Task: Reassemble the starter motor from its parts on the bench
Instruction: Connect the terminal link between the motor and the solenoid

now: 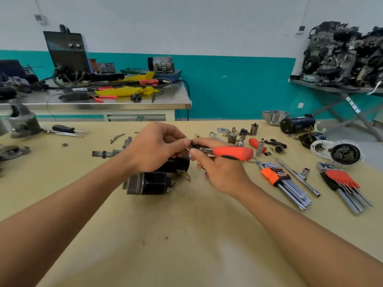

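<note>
Gripping the orange-handled ratchet, right hand; left hand pinches its head above the starter motor. At right, an orange holder carries hex keys.

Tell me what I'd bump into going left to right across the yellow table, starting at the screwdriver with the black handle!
black-handled screwdriver → left hand → orange-handled ratchet → orange hex key set → red hex key set
</note>
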`<state>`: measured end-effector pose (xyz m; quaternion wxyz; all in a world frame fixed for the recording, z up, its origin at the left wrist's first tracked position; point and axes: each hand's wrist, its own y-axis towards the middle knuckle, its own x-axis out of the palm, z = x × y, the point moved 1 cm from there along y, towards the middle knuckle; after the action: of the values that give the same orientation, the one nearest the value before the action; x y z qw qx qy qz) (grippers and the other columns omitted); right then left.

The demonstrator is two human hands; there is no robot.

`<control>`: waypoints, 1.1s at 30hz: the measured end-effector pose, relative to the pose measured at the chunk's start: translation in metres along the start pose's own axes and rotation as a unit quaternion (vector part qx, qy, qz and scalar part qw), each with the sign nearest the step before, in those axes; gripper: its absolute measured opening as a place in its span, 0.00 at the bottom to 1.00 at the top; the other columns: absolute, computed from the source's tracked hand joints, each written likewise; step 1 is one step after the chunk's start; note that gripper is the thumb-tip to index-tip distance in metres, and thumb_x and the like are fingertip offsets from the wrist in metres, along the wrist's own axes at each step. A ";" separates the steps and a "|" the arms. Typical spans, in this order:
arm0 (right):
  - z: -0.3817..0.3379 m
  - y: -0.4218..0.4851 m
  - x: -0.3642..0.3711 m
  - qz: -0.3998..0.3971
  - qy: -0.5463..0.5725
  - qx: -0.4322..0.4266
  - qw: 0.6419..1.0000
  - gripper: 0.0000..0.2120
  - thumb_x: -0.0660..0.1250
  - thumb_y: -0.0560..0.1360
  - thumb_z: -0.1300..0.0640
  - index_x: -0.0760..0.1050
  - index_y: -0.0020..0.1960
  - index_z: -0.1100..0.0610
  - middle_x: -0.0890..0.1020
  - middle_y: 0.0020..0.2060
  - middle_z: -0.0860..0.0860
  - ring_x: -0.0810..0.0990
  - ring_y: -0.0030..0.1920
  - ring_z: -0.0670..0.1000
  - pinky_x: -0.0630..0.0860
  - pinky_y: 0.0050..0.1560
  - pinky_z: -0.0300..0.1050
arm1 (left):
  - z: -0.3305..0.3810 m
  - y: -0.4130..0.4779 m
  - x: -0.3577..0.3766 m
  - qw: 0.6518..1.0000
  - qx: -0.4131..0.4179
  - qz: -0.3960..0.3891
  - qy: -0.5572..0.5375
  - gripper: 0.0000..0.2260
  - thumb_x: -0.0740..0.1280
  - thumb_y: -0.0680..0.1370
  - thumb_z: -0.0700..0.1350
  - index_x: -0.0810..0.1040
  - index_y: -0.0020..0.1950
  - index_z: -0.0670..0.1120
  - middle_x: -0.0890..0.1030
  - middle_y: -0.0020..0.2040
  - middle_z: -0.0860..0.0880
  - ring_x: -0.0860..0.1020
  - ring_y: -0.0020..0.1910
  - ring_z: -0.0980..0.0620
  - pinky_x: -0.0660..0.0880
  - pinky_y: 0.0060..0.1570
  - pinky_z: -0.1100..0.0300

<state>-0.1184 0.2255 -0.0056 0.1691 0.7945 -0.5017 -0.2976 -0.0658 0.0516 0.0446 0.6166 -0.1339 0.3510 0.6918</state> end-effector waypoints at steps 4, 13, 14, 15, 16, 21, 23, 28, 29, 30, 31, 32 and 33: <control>0.009 -0.007 -0.008 -0.101 -0.132 -0.054 0.985 0.12 0.68 0.77 0.47 0.78 0.60 0.46 0.80 0.47 0.30 0.79 0.51 0.33 0.76 0.50 0.30 | -0.013 -0.006 -0.016 0.925 0.035 -0.046 0.377 0.35 0.53 0.73 0.76 0.76 0.68 0.55 0.78 0.64 0.54 0.72 0.64 0.54 0.72 0.63 0.51; 0.020 -0.029 0.008 -0.211 -0.187 -0.045 0.958 0.09 0.67 0.79 0.48 0.81 0.55 0.50 0.84 0.48 0.44 0.81 0.50 0.45 0.76 0.52 0.47 | -0.038 -0.008 -0.010 0.856 -0.057 -0.014 0.514 0.29 0.49 0.79 0.69 0.73 0.69 0.54 0.81 0.59 0.50 0.75 0.59 0.46 0.72 0.57 0.49; 0.019 -0.028 0.009 -0.211 -0.189 -0.054 0.957 0.09 0.67 0.80 0.51 0.81 0.55 0.53 0.84 0.48 0.46 0.81 0.50 0.47 0.76 0.52 0.52 | -0.040 -0.010 -0.011 0.855 -0.053 -0.009 0.516 0.29 0.48 0.78 0.69 0.74 0.67 0.54 0.81 0.58 0.51 0.74 0.57 0.47 0.72 0.57 0.49; 0.018 -0.028 0.008 -0.206 -0.191 -0.072 0.957 0.09 0.67 0.80 0.52 0.81 0.55 0.56 0.84 0.49 0.49 0.81 0.50 0.51 0.77 0.51 0.54 | -0.042 -0.014 -0.012 0.855 -0.050 -0.002 0.516 0.30 0.47 0.77 0.69 0.74 0.66 0.54 0.81 0.57 0.51 0.74 0.56 0.47 0.71 0.57 0.49; 0.016 -0.027 0.008 -0.199 -0.194 -0.095 0.956 0.10 0.67 0.80 0.54 0.81 0.55 0.59 0.84 0.50 0.52 0.82 0.51 0.53 0.77 0.51 0.55 | -0.044 -0.018 -0.013 0.858 -0.049 0.005 0.512 0.30 0.46 0.76 0.69 0.74 0.66 0.54 0.81 0.57 0.51 0.74 0.56 0.46 0.71 0.58 0.49; 0.011 -0.029 0.011 -0.190 -0.228 -0.195 0.935 0.11 0.69 0.78 0.61 0.81 0.57 0.66 0.84 0.55 0.56 0.83 0.56 0.54 0.79 0.53 0.53 | -0.054 -0.042 -0.015 0.871 -0.024 0.049 0.488 0.30 0.49 0.77 0.68 0.70 0.70 0.53 0.80 0.62 0.50 0.73 0.58 0.43 0.70 0.61 0.47; 0.010 -0.030 0.013 -0.191 -0.229 -0.212 0.931 0.10 0.69 0.77 0.62 0.81 0.56 0.67 0.85 0.54 0.56 0.84 0.55 0.55 0.80 0.53 0.53 | -0.055 -0.045 -0.017 0.873 -0.019 0.050 0.486 0.30 0.49 0.77 0.68 0.70 0.71 0.52 0.80 0.62 0.50 0.74 0.58 0.43 0.70 0.61 0.47; 0.013 -0.033 0.010 -0.171 -0.208 -0.191 0.944 0.08 0.69 0.78 0.62 0.81 0.53 0.65 0.85 0.51 0.55 0.83 0.51 0.56 0.79 0.48 0.55 | -0.054 -0.046 -0.017 0.868 -0.015 0.057 0.493 0.31 0.48 0.77 0.69 0.71 0.70 0.52 0.80 0.62 0.50 0.74 0.58 0.44 0.71 0.61 0.47; 0.012 -0.034 0.011 -0.164 -0.198 -0.185 0.949 0.07 0.69 0.78 0.62 0.82 0.53 0.65 0.85 0.50 0.55 0.83 0.50 0.55 0.79 0.48 0.56 | -0.054 -0.046 -0.016 0.867 -0.013 0.060 0.495 0.32 0.47 0.77 0.70 0.70 0.70 0.53 0.80 0.62 0.50 0.74 0.58 0.44 0.71 0.62 0.47; 0.012 -0.033 0.013 -0.158 -0.190 -0.179 0.952 0.07 0.69 0.78 0.62 0.82 0.53 0.65 0.85 0.51 0.54 0.83 0.51 0.55 0.79 0.48 0.56 | -0.054 -0.046 -0.016 0.865 -0.011 0.061 0.497 0.33 0.45 0.76 0.71 0.70 0.70 0.53 0.80 0.62 0.50 0.74 0.58 0.44 0.71 0.62 0.47; 0.012 -0.033 0.016 -0.152 -0.187 -0.178 0.954 0.07 0.70 0.78 0.62 0.82 0.53 0.65 0.85 0.51 0.54 0.83 0.51 0.54 0.79 0.49 0.55 | -0.053 -0.046 -0.016 0.864 -0.009 0.060 0.500 0.36 0.44 0.75 0.73 0.70 0.70 0.52 0.80 0.62 0.50 0.74 0.58 0.44 0.71 0.62 0.47; 0.011 -0.032 0.019 -0.148 -0.187 -0.183 0.954 0.07 0.70 0.78 0.62 0.82 0.53 0.65 0.85 0.51 0.54 0.84 0.51 0.54 0.79 0.49 0.54 | -0.053 -0.046 -0.017 0.862 -0.005 0.059 0.503 0.39 0.43 0.73 0.76 0.71 0.70 0.52 0.80 0.62 0.50 0.75 0.57 0.44 0.71 0.62 0.47; 0.011 -0.031 0.021 -0.148 -0.192 -0.193 0.951 0.06 0.70 0.78 0.62 0.82 0.52 0.65 0.85 0.50 0.54 0.84 0.50 0.54 0.79 0.48 0.54 | -0.052 -0.047 -0.017 0.860 0.000 0.054 0.507 0.42 0.43 0.71 0.78 0.71 0.70 0.51 0.80 0.62 0.49 0.75 0.57 0.44 0.70 0.62 0.47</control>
<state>-0.0974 0.2201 -0.0382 0.1738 0.7399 -0.3347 -0.5571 -0.0307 0.0045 0.0028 0.3146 -0.4471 0.6222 0.5604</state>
